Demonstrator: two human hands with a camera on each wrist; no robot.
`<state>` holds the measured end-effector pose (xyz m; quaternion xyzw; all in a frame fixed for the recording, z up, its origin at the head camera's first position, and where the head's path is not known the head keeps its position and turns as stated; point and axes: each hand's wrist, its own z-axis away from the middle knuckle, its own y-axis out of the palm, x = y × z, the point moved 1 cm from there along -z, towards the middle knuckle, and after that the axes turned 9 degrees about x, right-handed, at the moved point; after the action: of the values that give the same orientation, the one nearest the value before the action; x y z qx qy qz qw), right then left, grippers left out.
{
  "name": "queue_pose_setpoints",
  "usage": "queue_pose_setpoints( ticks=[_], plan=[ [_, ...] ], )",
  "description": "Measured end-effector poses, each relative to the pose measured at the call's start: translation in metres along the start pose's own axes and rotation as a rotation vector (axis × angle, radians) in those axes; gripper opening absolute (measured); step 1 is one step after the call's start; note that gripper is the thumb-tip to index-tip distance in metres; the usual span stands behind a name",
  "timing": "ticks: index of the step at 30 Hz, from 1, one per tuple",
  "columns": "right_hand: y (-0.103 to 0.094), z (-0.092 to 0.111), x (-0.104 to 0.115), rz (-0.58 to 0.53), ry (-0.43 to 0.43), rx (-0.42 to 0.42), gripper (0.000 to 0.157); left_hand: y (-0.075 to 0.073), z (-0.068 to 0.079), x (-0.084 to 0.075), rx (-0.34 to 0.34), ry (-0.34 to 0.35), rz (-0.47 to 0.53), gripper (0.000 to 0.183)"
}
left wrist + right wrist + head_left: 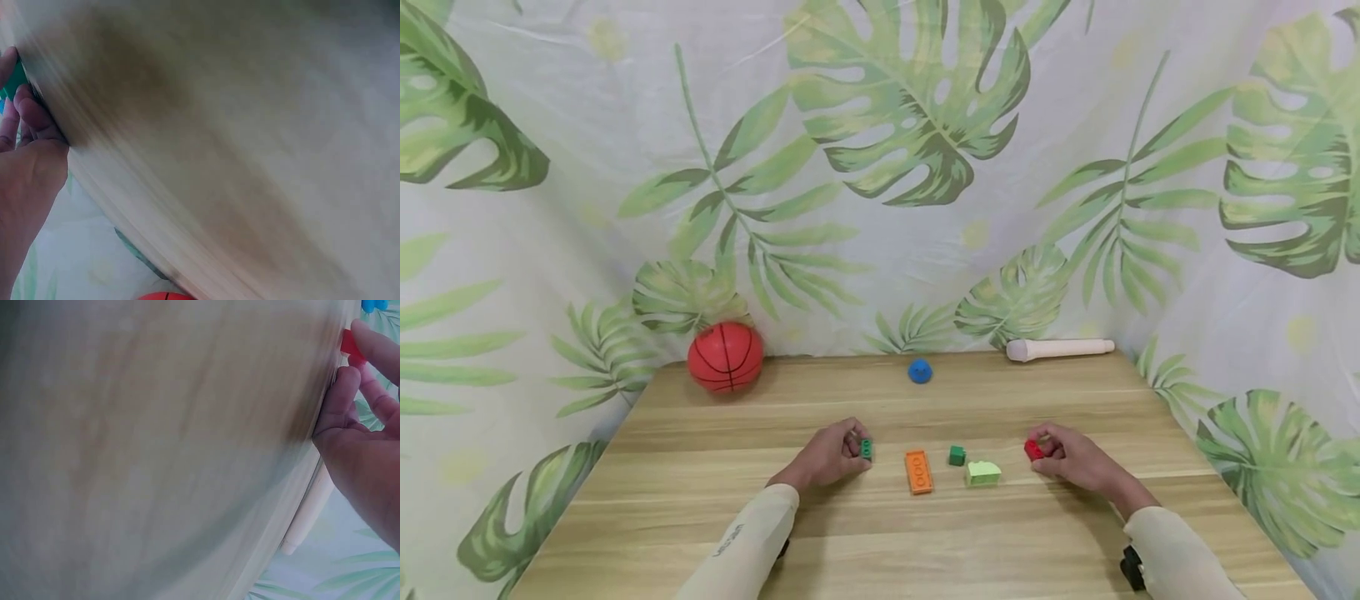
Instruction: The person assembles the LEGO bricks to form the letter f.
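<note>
In the head view my left hand (831, 454) pinches a green toy brick (867, 450) between thumb and fingers, low over the table. The left wrist view shows the same green brick (14, 81) at its left edge, partly covered by fingers. On the other side, my right hand (1071, 458) holds a red toy brick (1033, 450) by its fingertips; the right wrist view also catches this red brick (351, 345). Between the hands lie an orange brick (918, 472), a small green brick (957, 456) and a light green curved brick (982, 474), each apart from the others.
A red basketball (726, 357) sits at the table's back left corner. At the back middle is a blue round object (920, 372), and a pale toy microphone (1060, 349) lies at the back right. Leaf-patterned cloth (917, 250) hangs behind the wooden table (880, 550).
</note>
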<state>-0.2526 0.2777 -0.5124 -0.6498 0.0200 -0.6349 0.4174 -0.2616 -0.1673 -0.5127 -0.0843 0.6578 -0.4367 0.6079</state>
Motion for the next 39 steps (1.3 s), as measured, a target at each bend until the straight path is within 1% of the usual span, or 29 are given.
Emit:
queue_pose_setpoints(
  ticks=[3, 5, 11, 16, 21, 27, 39],
  plan=[
    [0.0005, -0.0002, 0.0004, 0.019, 0.0, -0.008, 0.033, 0.0, 0.0012, -0.0009, -0.003, 0.012, 0.014, 0.034],
    [0.001, -0.0006, 0.0003, 0.027, 0.0, -0.017, 0.031, 0.0002, 0.0015, -0.0012, -0.003, 0.007, 0.022, 0.034],
    [0.0022, -0.0014, -0.0004, 0.044, -0.019, -0.035, 0.03, 0.0009, 0.001, 0.0, -0.005, -0.038, 0.036, 0.033],
    [0.0031, -0.003, 0.0003, 0.056, 0.016, -0.064, 0.031, 0.0013, 0.0006, -0.0006, -0.017, -0.044, 0.063, 0.032],
    [0.0055, -0.0038, -0.0011, 0.081, 0.045, -0.074, 0.03, 0.0017, 0.0008, -0.0012, -0.023, -0.053, 0.073, 0.031],
    [0.0053, -0.0027, -0.0004, 0.08, 0.049, -0.077, 0.032, 0.0021, 0.0006, -0.0021, -0.028, -0.07, 0.077, 0.031],
    [0.0072, -0.0027, 0.0006, 0.109, 0.056, -0.089, 0.031, 0.003, 0.0004, -0.0025, -0.038, -0.069, 0.092, 0.031]
  ],
)
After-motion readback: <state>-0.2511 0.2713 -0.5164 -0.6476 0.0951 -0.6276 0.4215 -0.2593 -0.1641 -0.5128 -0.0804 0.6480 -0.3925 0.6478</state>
